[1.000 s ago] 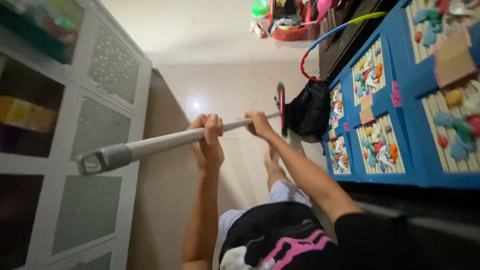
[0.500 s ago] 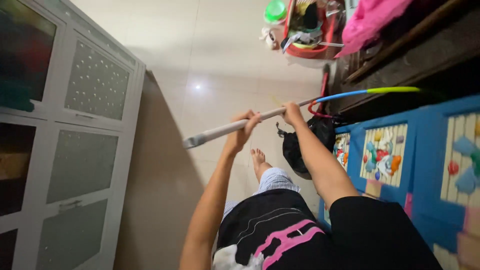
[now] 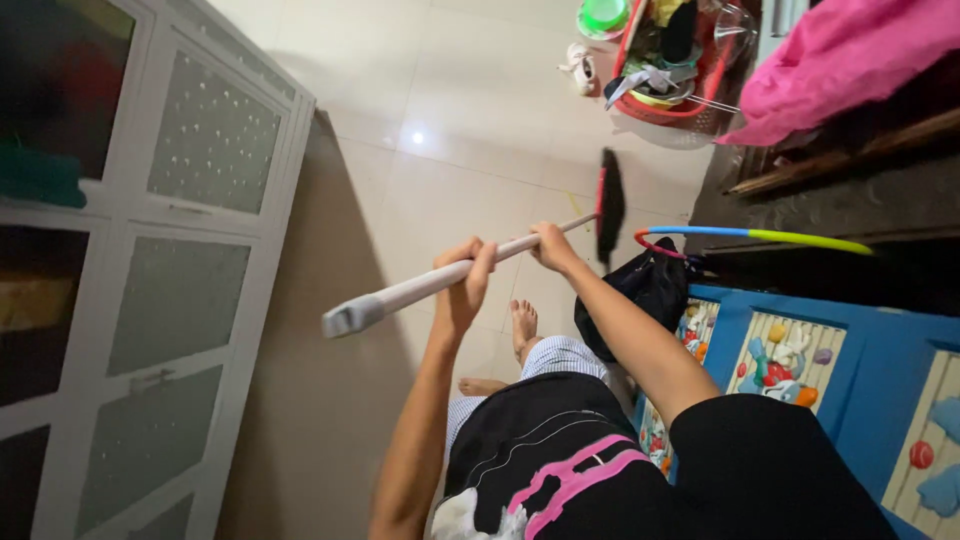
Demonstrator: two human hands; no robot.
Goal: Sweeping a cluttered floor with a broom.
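Both my hands grip a long grey broom handle (image 3: 400,293) that slants across the view. My left hand (image 3: 462,290) is wrapped around it near the middle. My right hand (image 3: 551,246) holds it farther down, toward the head. The black broom head (image 3: 608,205), edged in red, rests on the pale tiled floor (image 3: 470,130) beyond my bare feet (image 3: 522,325). The handle's free end points at the white cabinet.
A white cabinet (image 3: 150,300) with frosted glass doors lines the left. On the right stand a blue drawer unit (image 3: 870,380) with colourful pictures, a black bag (image 3: 648,290) and a multicoloured hoop (image 3: 750,236). A red basket (image 3: 670,75) and pink cloth (image 3: 840,50) lie farther off.
The broom head has swung from beside the black bag and dark furniture out onto the open tiles. Both hands kept their grip, and the view shifted.
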